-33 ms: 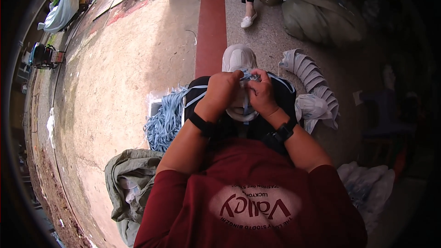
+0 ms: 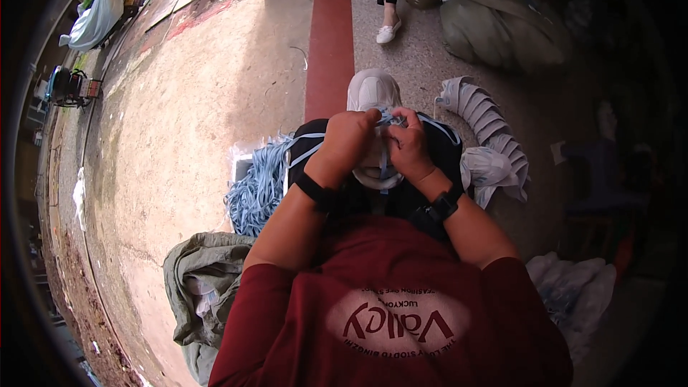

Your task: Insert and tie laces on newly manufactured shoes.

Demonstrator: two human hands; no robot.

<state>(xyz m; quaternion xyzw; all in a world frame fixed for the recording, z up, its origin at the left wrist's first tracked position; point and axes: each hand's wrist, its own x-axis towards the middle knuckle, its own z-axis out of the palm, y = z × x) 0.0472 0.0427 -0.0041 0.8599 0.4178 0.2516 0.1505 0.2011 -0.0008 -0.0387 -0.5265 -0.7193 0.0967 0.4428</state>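
Observation:
A white shoe (image 2: 374,89) rests on my lap between my knees, its toe pointing away from me. Light blue shoelace (image 2: 441,127) crosses its front, with loose ends trailing out to both sides over my dark trousers. My left hand (image 2: 347,142) is closed at the left of the lacing, thumb on top, fingertips mostly hidden. From the right, my right hand (image 2: 408,149) pinches the lace at the eyelet area, its index finger bent. Both hands nearly meet over the shoe's tongue.
Left of my knee, a white box (image 2: 241,166) overflows with blue laces (image 2: 259,197). A curved row of nested white shoe pieces (image 2: 491,118) lies at right, by a white plastic bag (image 2: 487,168). A grey-green sack (image 2: 197,279) sits lower left. Ahead are another person's foot (image 2: 388,31) and large sacks (image 2: 494,21).

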